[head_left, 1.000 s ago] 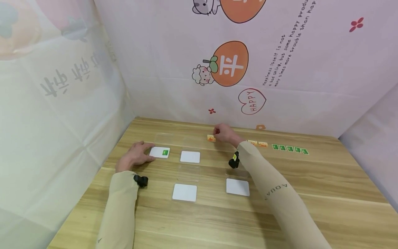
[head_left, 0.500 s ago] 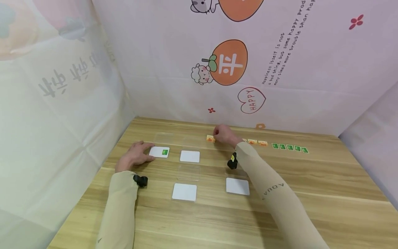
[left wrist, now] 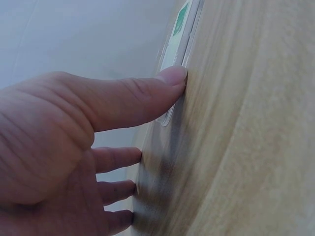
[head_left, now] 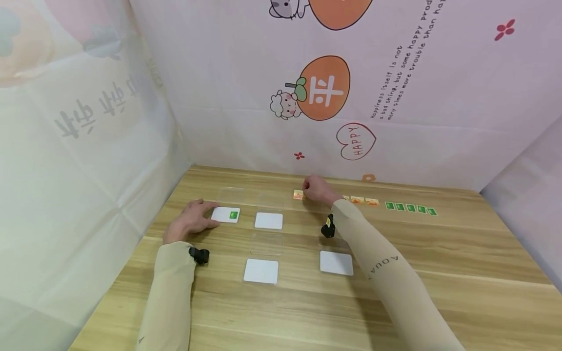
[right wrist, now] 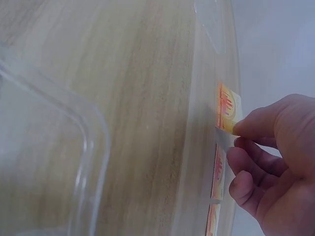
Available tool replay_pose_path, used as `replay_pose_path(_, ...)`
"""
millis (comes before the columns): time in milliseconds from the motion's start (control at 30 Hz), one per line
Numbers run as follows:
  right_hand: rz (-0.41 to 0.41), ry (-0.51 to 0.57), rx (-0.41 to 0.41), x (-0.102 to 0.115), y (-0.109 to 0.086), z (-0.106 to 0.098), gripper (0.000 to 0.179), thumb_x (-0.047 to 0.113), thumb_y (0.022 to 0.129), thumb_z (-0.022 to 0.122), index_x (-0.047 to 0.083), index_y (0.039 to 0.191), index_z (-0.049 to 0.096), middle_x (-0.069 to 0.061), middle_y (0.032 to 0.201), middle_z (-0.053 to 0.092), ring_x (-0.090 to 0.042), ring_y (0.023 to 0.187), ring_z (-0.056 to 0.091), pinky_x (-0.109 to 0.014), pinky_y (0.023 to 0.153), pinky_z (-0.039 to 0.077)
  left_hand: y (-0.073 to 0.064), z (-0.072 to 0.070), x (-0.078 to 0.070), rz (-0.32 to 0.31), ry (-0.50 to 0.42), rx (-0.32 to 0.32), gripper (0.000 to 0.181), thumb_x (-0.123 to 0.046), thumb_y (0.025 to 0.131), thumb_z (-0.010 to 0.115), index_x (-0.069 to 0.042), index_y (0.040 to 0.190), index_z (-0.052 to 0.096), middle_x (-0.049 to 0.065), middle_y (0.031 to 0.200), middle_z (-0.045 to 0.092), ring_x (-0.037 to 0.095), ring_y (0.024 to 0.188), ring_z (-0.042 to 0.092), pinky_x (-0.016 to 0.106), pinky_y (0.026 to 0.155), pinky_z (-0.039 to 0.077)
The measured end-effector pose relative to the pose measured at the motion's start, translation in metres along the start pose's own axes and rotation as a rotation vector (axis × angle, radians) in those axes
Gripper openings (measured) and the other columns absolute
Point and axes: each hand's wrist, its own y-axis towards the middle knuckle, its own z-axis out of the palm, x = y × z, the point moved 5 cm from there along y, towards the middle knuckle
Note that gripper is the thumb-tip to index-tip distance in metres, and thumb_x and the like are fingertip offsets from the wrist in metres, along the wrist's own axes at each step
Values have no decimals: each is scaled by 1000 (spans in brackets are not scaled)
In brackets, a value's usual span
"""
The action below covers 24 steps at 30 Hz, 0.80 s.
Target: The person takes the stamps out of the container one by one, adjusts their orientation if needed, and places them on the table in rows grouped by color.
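Note:
My left hand holds a white card in a clear case by its near and far edges, between thumb and index finger. A small green square lies on that card's right end. In the left wrist view the thumb presses the case's edge, and the other fingertips touch the table. My right hand pinches a small orange printed card at the back of the table. The right wrist view shows this orange card tilted up, thumb and fingers at its near end.
More small orange cards lie right of my right hand, followed by a row of several green ones. Other white cards and clear plastic lids spread across the middle. A printed cloth hangs behind the wooden table.
My right forearm has shifted slightly left, uncovering another orange card beside it. The fingers stay at the same orange card, and my left hand has kept its place.

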Motion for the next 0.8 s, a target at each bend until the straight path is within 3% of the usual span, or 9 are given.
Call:
replay_pose_path(367,-27,-43,-9,-8,9,1,15,3,91,55,1,93,69,-11,88,65,-19,77,55,-28,69,44,1,0,0,9,7,-2,64,-32,92,67,-13,148,43,33,156,21,53,143,18,69,110,22)
replay_pose_path(600,-35,-25,-5,-6,6,2,13,3,87,54,1,85,67,-9,81,62,-19,70,53,-29,62,44,1,1,1,9,0,0,63,-31,92,67,-13,148,43,33,156,21,53,143,18,69,111,22)
replay_pose_path(800,-3,-45,-5,-8,8,6,11,5,89,55,2,91,66,-9,87,64,-18,75,54,-28,64,43,1,1,1,12,-11,-2,63,-32,92,67,-13,148,43,33,156,21,53,143,18,69,110,23)
